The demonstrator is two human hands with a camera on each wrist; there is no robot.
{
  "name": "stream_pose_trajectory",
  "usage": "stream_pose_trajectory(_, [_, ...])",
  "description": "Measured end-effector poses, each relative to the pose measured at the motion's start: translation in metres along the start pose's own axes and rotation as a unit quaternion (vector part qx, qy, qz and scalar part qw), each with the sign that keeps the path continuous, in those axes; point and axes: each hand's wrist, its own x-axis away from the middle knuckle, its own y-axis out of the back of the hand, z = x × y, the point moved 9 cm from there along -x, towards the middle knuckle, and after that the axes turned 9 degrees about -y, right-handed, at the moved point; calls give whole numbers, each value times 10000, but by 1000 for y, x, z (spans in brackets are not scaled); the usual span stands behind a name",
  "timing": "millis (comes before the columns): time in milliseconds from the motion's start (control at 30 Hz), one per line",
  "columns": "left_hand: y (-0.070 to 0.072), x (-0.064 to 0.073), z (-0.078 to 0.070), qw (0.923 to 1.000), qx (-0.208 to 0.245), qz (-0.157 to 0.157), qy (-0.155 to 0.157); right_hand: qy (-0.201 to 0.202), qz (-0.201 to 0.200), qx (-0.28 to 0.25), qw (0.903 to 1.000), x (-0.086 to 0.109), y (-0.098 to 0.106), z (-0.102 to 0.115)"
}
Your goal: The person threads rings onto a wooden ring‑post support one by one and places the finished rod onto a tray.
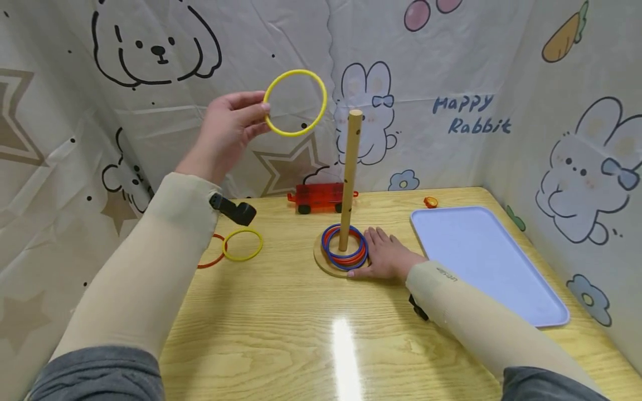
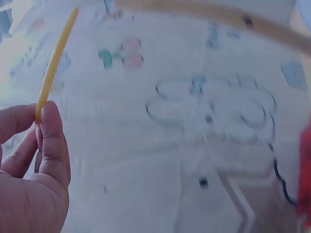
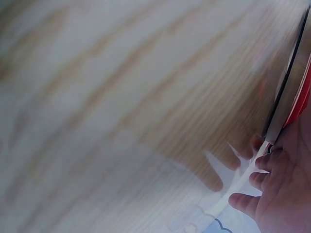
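Observation:
In the head view my left hand (image 1: 228, 128) pinches a yellow ring (image 1: 325, 101) between thumb and fingers. It holds the ring up, left of the top of a wooden post (image 1: 351, 172). The left wrist view shows this ring (image 2: 52, 68) edge-on in the fingertips. Around the post's foot lie several blue and red rings, a blue ring (image 1: 346, 269) uppermost, on a round wooden base (image 1: 322, 263). My right hand (image 1: 386, 256) rests at the base's right edge, fingers extended. The right wrist view shows only part of that hand (image 3: 282, 189) beside the base.
A second yellow ring (image 1: 243, 259) lies on the table (image 1: 261, 323) at left, overlapping a red ring (image 1: 213, 264) partly hidden by my left arm. Behind the post stands a red toy wagon (image 1: 318, 196). At right are a lilac tray (image 1: 481, 256) and a small orange-red object (image 1: 431, 202).

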Motion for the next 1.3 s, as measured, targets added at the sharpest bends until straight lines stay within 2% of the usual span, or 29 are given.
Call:
stream_pose_trajectory(100, [-26,-2,-6,9997,-36,217,-92,-1,-18,2,10000,0,0,0])
stream_pose_trajectory(200, [-49,-4,-3,9985,-257,469,-115,-2,-31,-1,10000,-1,0,0])
stream_pose_trajectory(300, [-65,-5,9,9958,-606,682,93,-5,-47,3,10000,-1,-1,-1])
stream_pose_trajectory(433, [-77,-3,38,9878,-1134,964,454,-14,-60,12,10000,0,-2,-1])
stream_pose_trajectory(600, [-74,5,84,9787,-1484,1098,901,23,-29,22,10000,1,-3,0])
stream_pose_trajectory(967, [-53,35,181,9560,-2124,1375,1486,-28,12,21,10000,-1,-1,-1])
stream_pose_trajectory(1100, [-49,46,205,9519,-2177,1418,1625,-23,30,4,10000,-2,-2,-1])
stream_pose_trajectory(1300, [-48,60,231,9493,-2079,1556,1770,-58,-19,8,10000,-2,-2,-2])
